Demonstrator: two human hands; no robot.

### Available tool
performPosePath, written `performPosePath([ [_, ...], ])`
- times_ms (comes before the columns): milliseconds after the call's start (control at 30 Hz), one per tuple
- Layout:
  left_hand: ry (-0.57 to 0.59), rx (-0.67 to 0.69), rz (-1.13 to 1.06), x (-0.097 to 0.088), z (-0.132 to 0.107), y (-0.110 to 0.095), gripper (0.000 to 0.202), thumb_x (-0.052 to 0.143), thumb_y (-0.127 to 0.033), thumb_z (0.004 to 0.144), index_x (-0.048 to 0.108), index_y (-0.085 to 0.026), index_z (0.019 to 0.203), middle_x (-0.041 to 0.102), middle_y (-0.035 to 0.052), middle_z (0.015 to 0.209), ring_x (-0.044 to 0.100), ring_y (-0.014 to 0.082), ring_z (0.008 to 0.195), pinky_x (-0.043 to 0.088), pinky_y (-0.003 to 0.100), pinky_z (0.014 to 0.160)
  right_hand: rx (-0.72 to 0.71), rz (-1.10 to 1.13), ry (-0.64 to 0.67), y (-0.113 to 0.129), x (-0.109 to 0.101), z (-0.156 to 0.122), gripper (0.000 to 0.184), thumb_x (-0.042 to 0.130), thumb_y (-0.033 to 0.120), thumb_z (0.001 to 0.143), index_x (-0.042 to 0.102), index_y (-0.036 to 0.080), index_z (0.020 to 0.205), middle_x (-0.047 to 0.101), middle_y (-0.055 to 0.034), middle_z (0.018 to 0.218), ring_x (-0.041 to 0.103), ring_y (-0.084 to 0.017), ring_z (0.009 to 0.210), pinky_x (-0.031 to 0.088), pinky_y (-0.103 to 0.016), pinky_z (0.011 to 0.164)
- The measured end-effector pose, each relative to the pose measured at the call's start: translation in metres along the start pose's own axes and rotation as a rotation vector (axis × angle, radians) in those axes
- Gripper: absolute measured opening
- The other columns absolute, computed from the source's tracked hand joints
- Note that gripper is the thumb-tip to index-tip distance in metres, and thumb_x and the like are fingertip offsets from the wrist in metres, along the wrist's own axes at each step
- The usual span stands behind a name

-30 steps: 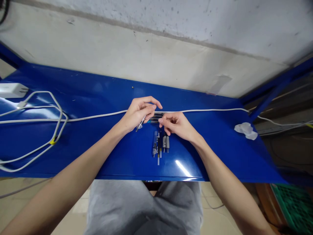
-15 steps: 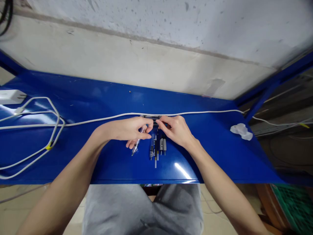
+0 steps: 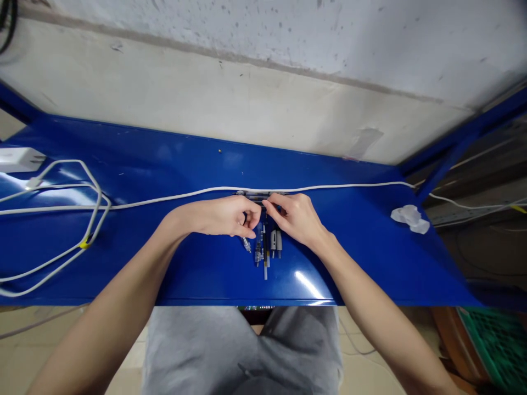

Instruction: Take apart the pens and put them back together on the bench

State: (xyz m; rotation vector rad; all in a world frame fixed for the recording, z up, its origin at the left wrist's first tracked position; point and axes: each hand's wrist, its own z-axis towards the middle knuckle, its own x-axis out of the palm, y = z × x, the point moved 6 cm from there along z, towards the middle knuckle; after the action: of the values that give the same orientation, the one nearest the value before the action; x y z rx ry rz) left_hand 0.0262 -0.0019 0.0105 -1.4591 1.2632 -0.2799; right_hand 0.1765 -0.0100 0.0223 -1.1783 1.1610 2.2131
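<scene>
My left hand [image 3: 233,215] is closed, its fingers curled round a clear pen barrel [image 3: 246,244] whose tip sticks out below them. Close beside it, my right hand [image 3: 298,218] pinches thumb and forefinger together over the parts; what they hold is too small to make out. Between and below the hands lie another clear pen barrel [image 3: 258,253], several thin ink refills [image 3: 265,266] and two grey pen grips [image 3: 273,241]. Dark pens [image 3: 257,195] lie crosswise just beyond my fingers, partly hidden by them.
A white cable [image 3: 181,196] runs across the blue shelf [image 3: 197,274] behind the pens and loops at the left, near a white charger [image 3: 20,159]. Crumpled clear plastic [image 3: 410,218] lies at the right. A wall [image 3: 247,104] rises behind, and blue frame posts [image 3: 448,153] bound the right side.
My left hand has curled its fingers in further, and the clear barrel has swung rightward under the hand, nearer the other parts. The right hand keeps nearly the same place and pinch.
</scene>
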Motion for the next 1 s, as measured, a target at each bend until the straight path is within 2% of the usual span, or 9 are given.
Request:
performPosePath([
  [267, 0.020, 0.075, 0.071, 0.003, 0.001, -0.011, 0.011, 0.076, -0.025, 0.082, 0.067, -0.020, 0.083, 0.065, -0.0024, 0.079, 0.058, 0.0119, 0.070, 0.042, 0.022, 0.061, 0.002, -0.021, 0.005, 0.001, 0.002, -0.001, 0.037, 0.046, 0.035, 0.108, 0.061, 0.018, 0.077, 0.054, 0.0010, 0.063, 0.043, -0.011, 0.056, 0.024, -0.029, 0.060],
  [567, 0.014, 0.092, 0.141, 0.003, 0.001, -0.008, 0.017, 0.078, -0.030, 0.082, 0.067, -0.020, 0.090, 0.063, -0.0012, 0.086, 0.056, 0.0122, 0.073, 0.044, 0.024, 0.063, -0.008, -0.028, 0.012, 0.002, 0.001, 0.000, 0.036, 0.047, 0.032, 0.107, 0.062, 0.018, 0.078, 0.053, 0.0025, 0.060, 0.044, -0.010, 0.054, 0.026, -0.028, 0.058],
  [833, 0.033, 0.071, 0.075, 0.005, 0.002, -0.011, 0.017, 0.073, -0.030, 0.083, 0.060, -0.019, 0.085, 0.063, -0.0005, 0.086, 0.059, 0.0127, 0.073, 0.049, 0.025, 0.064, -0.054, -0.004, -0.147, 0.001, -0.006, -0.002, 0.035, 0.047, 0.032, 0.108, 0.059, 0.018, 0.078, 0.054, 0.0023, 0.064, 0.040, -0.010, 0.055, 0.030, -0.027, 0.059],
  [1000, 0.054, 0.073, -0.041, 0.006, 0.003, -0.007, 0.016, 0.071, -0.024, 0.082, 0.056, -0.020, 0.086, 0.068, 0.0007, 0.091, 0.070, 0.0159, 0.082, 0.059, 0.030, 0.076, -0.115, 0.005, -0.201, 0.003, -0.008, -0.003, 0.034, 0.049, 0.030, 0.108, 0.058, 0.019, 0.077, 0.053, 0.0026, 0.063, 0.040, -0.010, 0.056, 0.031, -0.027, 0.059],
])
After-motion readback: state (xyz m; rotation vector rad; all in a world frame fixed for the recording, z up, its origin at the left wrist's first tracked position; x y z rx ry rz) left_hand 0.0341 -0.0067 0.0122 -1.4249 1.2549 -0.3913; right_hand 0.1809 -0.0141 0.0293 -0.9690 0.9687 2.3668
